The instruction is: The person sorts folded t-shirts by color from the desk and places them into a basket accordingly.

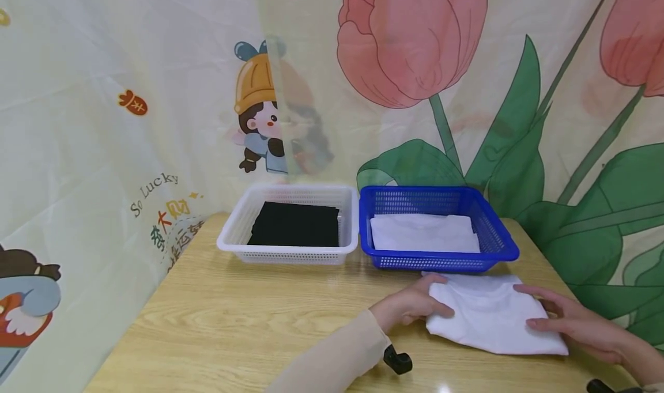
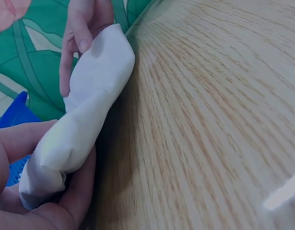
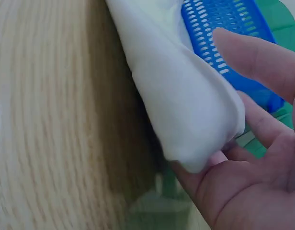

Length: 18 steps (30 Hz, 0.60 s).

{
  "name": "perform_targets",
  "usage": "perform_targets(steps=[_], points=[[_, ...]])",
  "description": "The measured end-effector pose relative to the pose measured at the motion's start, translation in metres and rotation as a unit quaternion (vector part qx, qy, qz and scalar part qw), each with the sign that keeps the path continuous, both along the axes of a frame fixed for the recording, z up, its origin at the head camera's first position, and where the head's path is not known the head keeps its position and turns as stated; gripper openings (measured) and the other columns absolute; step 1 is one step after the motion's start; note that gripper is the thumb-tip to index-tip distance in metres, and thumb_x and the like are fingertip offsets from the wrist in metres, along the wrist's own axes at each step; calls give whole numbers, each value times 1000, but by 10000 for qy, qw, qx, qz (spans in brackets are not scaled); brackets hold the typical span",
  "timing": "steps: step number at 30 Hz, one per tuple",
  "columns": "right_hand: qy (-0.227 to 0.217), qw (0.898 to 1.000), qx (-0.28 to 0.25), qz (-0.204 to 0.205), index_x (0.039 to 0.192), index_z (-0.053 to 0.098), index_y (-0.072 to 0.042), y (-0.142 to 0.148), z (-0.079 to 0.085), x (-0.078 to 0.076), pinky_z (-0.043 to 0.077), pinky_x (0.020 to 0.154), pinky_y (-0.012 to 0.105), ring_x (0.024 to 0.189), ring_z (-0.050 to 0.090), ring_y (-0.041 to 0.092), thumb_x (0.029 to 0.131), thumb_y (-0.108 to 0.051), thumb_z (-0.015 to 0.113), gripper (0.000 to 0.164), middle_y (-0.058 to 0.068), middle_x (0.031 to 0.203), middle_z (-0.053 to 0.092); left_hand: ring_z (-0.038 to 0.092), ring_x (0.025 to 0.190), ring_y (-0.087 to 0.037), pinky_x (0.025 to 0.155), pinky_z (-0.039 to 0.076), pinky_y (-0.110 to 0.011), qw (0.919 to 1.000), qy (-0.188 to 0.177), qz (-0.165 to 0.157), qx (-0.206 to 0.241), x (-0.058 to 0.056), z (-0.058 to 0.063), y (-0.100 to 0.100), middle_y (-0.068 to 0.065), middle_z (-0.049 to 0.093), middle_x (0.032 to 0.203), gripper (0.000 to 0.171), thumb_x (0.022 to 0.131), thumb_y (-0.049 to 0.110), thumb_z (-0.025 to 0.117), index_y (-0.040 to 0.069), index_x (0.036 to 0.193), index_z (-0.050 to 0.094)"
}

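Note:
A folded white cloth [image 1: 490,315] is held at its two sides in front of the blue basket, its front edge tilted toward me over the table. My left hand [image 1: 415,301] grips the left side, thumb on top; in the left wrist view the fingers [image 2: 78,191] wrap round the thick, rolled-looking end. My right hand [image 1: 576,321] holds the right side. From the right wrist, some of its fingers reach beneath the cloth [image 3: 186,100], while one digit [image 3: 253,57] extends above it. The fingertips under the cloth are hidden.
A blue plastic basket [image 1: 441,256] with a folded white cloth [image 1: 422,233] inside stands right behind my hands. Beside it on the left is a white basket [image 1: 290,249] holding folded black cloth [image 1: 295,226]. Both stand on a wooden table [image 1: 233,318] before a printed curtain [image 1: 181,64].

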State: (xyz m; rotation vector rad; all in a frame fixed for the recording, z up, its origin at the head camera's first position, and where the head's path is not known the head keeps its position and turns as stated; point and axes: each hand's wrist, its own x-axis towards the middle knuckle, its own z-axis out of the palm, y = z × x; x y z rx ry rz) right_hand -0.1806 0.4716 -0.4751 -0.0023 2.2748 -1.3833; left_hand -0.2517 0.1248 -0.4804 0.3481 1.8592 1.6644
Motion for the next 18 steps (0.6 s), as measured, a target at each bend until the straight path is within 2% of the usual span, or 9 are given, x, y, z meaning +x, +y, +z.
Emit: perform_targets(steps=[3, 9, 12, 14, 16, 18], points=[[27, 9999, 17, 135, 168, 16, -5, -4, -2, 1, 38, 107, 68, 145, 1, 66, 107, -20, 64, 80, 42, 165, -15, 62, 108, -25, 97, 59, -49, 10000, -47, -8, 29, 0, -3, 0, -6, 57, 131, 70, 83, -15, 77, 20, 141, 60], [68, 9995, -110, 287, 168, 19, -3, -10, -5, 3, 45, 97, 34, 146, 3, 63, 108, -20, 62, 76, 41, 167, -11, 63, 107, -25, 95, 60, -47, 10000, -2, -5, 40, 2, -4, -6, -6, 57, 133, 73, 81, -17, 78, 21, 141, 62], [154, 9993, -92, 327, 168, 21, -3, -13, -5, 4, 45, 94, 29, 146, 2, 63, 107, -19, 63, 76, 41, 167, -11, 62, 110, -25, 97, 59, -47, 9999, 94, 99, -60, 3, -2, -10, -6, 57, 135, 72, 81, -17, 79, 21, 140, 64], [351, 9987, 11, 366, 168, 21, -3, -16, -5, 5, 45, 97, 34, 146, 4, 62, 106, -18, 64, 76, 41, 167, -9, 61, 112, -25, 99, 58, -47, 9997, 162, 153, -129, 4, 0, -13, -5, 58, 135, 71, 80, -16, 80, 22, 139, 65], [593, 9974, 157, 371, 168, 23, -6, -18, -4, 7, 46, 97, 33, 151, 18, 38, 106, -17, 65, 76, 41, 168, -5, 60, 113, -24, 100, 57, -47, 9994, 239, 171, -191, 6, 4, -16, -4, 58, 135, 70, 81, -14, 81, 23, 138, 65], [888, 9951, 240, 355, 169, 25, -10, -20, -2, 10, 46, 96, 30, 145, 27, 5, 106, -17, 65, 75, 41, 168, -1, 61, 112, -23, 100, 57, -46, 9993, 301, 148, -164, 7, 10, -21, -3, 59, 134, 70, 81, -12, 82, 24, 139, 65]])
